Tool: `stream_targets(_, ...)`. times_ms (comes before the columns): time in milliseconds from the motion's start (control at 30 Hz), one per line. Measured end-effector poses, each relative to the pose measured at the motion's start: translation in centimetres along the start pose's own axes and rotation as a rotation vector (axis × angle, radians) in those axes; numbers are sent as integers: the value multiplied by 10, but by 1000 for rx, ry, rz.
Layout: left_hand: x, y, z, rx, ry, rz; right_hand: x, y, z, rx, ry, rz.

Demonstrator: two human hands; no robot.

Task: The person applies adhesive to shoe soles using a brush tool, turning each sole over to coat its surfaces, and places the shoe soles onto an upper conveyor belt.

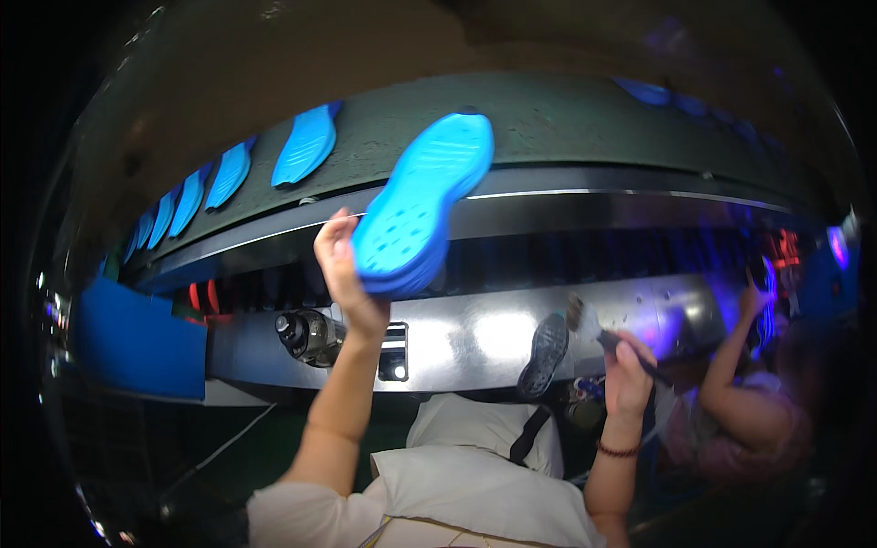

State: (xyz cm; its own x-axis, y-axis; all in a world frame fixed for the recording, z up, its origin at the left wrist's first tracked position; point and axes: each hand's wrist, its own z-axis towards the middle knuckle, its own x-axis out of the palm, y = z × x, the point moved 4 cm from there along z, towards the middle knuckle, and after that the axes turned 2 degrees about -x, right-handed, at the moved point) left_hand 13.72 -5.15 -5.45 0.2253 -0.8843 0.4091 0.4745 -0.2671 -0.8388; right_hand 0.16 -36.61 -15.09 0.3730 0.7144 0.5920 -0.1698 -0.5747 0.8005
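My left hand grips a bright blue shoe sole by its lower end, thumb and fingers closed round the edge. The sole is raised and tilted, its broad face toward me, with small dark marks on the lower part and a dark tip at the far end. In my right hand is a brush, held by its dark handle; the pale bristles point up and left, apart from the blue sole. A black shoe sole lies on the metal shelf, left of the brush.
Beyond the shelf runs a green conveyor belt. Several blue soles lie on it at the left. A dark bottle-like container stands beside my left forearm. At the right sits another person, near a violet light. A blue panel stands left.
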Motion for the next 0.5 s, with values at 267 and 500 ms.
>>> stream_targets(267, -68, 19, -105, -1036, 514, -681, 72, -8, 3, 117, 276, 87)
stream_targets(500, -13, 35, -144, -1297, 538, -809, 101, -39, 15, 149, 275, -169)
